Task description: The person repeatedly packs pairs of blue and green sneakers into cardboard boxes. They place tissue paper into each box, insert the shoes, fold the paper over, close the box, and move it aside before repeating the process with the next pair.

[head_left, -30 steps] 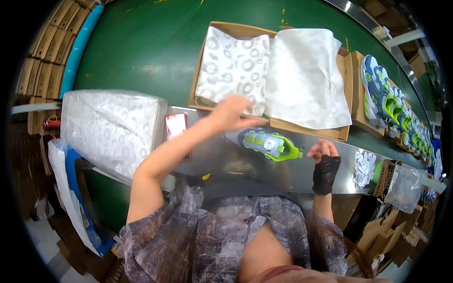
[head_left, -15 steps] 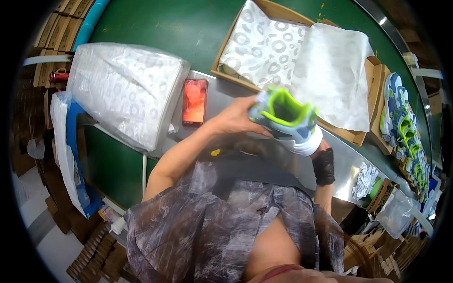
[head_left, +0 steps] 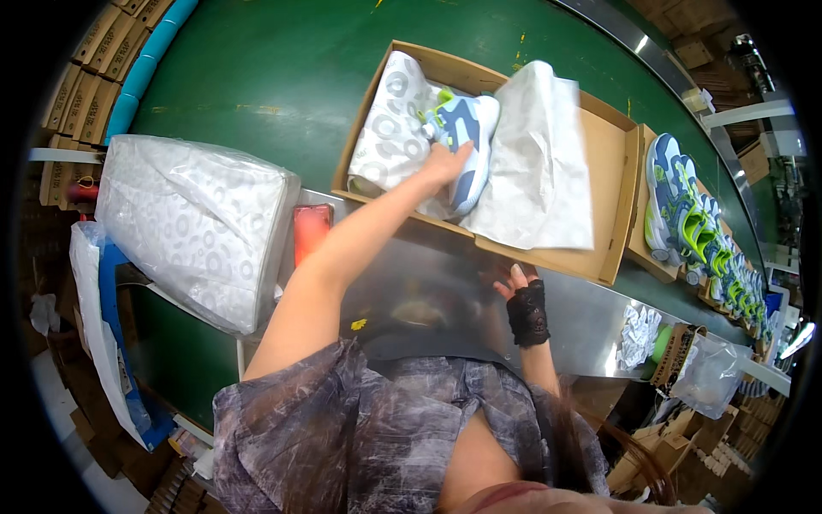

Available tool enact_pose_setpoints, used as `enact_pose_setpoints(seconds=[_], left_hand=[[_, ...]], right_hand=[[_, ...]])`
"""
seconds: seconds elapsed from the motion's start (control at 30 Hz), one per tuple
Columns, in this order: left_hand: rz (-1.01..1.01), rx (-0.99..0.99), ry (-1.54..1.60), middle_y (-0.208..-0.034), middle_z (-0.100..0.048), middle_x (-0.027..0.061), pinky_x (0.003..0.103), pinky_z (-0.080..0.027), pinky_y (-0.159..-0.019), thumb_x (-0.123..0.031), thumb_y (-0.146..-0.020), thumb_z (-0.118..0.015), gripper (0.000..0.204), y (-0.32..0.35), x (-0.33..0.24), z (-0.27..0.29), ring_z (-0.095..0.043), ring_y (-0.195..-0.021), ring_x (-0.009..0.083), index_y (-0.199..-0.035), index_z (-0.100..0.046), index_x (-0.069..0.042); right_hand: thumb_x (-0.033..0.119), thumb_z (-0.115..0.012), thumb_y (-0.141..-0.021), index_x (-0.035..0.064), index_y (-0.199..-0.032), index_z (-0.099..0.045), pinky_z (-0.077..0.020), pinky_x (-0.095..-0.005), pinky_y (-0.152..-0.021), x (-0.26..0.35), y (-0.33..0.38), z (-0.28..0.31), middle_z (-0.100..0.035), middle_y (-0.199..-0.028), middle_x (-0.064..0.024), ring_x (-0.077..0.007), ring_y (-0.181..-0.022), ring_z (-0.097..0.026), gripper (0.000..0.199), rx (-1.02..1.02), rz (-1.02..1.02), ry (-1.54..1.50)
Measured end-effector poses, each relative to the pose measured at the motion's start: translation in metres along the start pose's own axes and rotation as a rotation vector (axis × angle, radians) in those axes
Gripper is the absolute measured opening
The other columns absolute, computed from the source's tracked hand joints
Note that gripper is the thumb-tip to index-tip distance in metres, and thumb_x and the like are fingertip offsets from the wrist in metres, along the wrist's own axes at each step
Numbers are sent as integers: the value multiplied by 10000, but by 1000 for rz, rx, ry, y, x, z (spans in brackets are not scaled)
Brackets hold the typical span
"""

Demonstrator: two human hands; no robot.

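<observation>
The left hand (head_left: pixel 443 163) reaches far across the steel counter (head_left: pixel 445 283) into an open cardboard shoebox (head_left: pixel 612 180) that sits on the green conveyor belt (head_left: pixel 257 77). Its fingers press on a blue, white and lime sneaker (head_left: pixel 467 141) lying on its side in the left half of the box — whether they curl around the shoe or only rest against it, I cannot tell. The sneaker lies on white tissue paper printed with grey rings (head_left: pixel 390 128), and a plain white sheet of tissue (head_left: pixel 539 163) drapes over the right half of the box, just beside the shoe. The right hand (head_left: pixel 519 291), in a black lace fingerless glove, rests at the near edge of the box on the counter, fingers loosely bent and holding nothing. On the counter to the left lies a red phone (head_left: pixel 311 230), touching a big clear bag of ring-printed tissue (head_left: pixel 193 223). To the right of the box, a row of matching sneakers (head_left: pixel 693 231) stands in another carton — well apart from both hands. A stack of flat cartons (head_left: pixel 86 51) lies at the far left.
</observation>
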State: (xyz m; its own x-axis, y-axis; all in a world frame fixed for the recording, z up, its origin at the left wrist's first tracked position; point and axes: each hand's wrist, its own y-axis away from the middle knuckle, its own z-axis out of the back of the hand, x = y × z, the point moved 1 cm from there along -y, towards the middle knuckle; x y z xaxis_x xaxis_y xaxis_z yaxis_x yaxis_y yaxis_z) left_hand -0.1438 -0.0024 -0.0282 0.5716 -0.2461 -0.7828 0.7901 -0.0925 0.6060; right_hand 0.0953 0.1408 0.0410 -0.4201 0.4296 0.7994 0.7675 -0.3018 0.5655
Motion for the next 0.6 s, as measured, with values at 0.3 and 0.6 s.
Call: enact_pose_setpoints(seconds=[0.3,0.6], left_hand=[[-262,451,363,-959,-565,151,296,-509,-666,-300,-877,-492,420,82,-29,30,-569,-873,206,-1101,-491,55],[-469,-230,-32,-1034,-500,253,363,-390,-861,-445,-751,-581,619,41,5,74,-455,-1037,312,-1089,-481,64]], right_hand=[[79,-577,-724,-17,-1120,-460,-399,-344,-840,50,-19,-30,-534,-1015,-123,-226,-901,-498,424,-442,630,421],[-64,-490,-624,264,-1265,-407,-267,-487,-901,23,-67,-55,-308,-1348,-138,-357,-1214,-287,725,-291,1016,1759]])
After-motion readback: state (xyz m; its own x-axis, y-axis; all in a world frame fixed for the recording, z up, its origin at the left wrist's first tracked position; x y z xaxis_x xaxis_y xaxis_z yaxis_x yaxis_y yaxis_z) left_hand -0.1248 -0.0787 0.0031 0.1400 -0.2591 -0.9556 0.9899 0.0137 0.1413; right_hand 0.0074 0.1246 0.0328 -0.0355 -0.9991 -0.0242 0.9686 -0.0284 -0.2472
